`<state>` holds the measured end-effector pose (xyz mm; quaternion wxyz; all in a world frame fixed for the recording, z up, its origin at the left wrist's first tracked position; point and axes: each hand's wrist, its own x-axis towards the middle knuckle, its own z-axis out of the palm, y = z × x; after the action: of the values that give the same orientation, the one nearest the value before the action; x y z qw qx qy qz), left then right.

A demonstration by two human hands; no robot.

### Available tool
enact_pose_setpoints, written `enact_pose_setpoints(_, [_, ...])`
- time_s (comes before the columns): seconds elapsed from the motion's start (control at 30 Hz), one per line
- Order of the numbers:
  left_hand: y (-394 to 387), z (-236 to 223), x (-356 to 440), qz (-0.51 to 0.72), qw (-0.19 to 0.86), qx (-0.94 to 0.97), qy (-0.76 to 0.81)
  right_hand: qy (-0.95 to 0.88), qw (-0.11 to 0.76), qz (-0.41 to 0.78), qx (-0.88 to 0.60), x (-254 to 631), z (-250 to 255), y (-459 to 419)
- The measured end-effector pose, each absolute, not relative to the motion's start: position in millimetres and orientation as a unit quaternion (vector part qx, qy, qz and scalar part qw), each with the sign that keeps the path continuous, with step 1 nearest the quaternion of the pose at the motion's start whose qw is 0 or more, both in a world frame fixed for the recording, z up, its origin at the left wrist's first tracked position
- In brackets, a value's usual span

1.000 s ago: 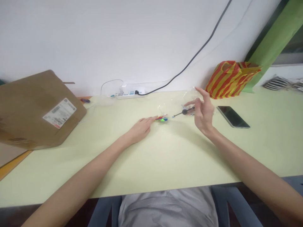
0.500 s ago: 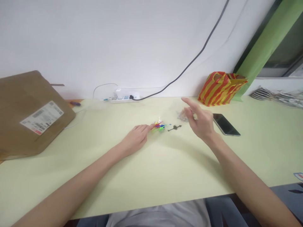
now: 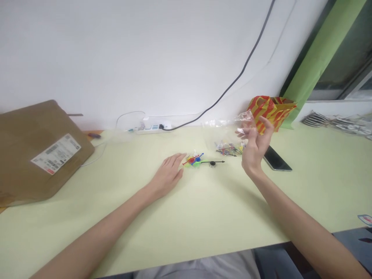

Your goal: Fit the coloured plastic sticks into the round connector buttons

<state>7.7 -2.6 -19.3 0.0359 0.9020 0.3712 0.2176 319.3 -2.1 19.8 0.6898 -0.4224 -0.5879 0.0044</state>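
Observation:
My left hand (image 3: pixel 167 176) rests on the table with its fingers stretched out. Its fingertips are beside a small cluster of arrow spinners in red (image 3: pixel 191 160), blue (image 3: pixel 198 159) and green, with some yellow and white among them. Just right of that cluster lies a black arrow spinner (image 3: pixel 212 163), its arrow pointing right. My right hand (image 3: pixel 256 145) grips the upper right side of a clear plastic bag (image 3: pixel 216 130), index finger raised. More coloured arrow spinners (image 3: pixel 229 149) lie at the bottom of the bag; my right hand partly hides the bag's right side.
A phone (image 3: pixel 278 159) lies right of my right hand, with a striped red-yellow bag (image 3: pixel 271 112) behind. At the back wall sit a power strip (image 3: pixel 154 128) and black cable (image 3: pixel 229 89). A cardboard box (image 3: pixel 31 135) stands left. Striped items (image 3: pixel 315 119) lie far right.
The black spinner has left my right hand and lies on the table. My right hand has raised the clear bag upright. My left fingers have drawn slightly off the coloured spinners. The camera view has shifted.

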Motion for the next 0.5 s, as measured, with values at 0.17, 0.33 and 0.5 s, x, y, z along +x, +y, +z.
enact_pose_setpoints(0.17, [-10.6,-11.3,11.7,0.275,0.021,0.895,0.351,-0.434,0.727,0.291,-0.445,295.0,1.7,-0.8])
enact_pose_setpoints(0.33, [-35.0,-5.9,23.8,0.315,0.082,0.889,0.32,-0.411,0.706,0.441,-0.371,247.5,3.6,-34.7])
enact_pose_setpoints(0.5, [-48.7,-3.0,33.3,0.405,0.29,0.789,0.36,-0.488,0.612,0.522,-0.339,211.3,4.7,-64.8])
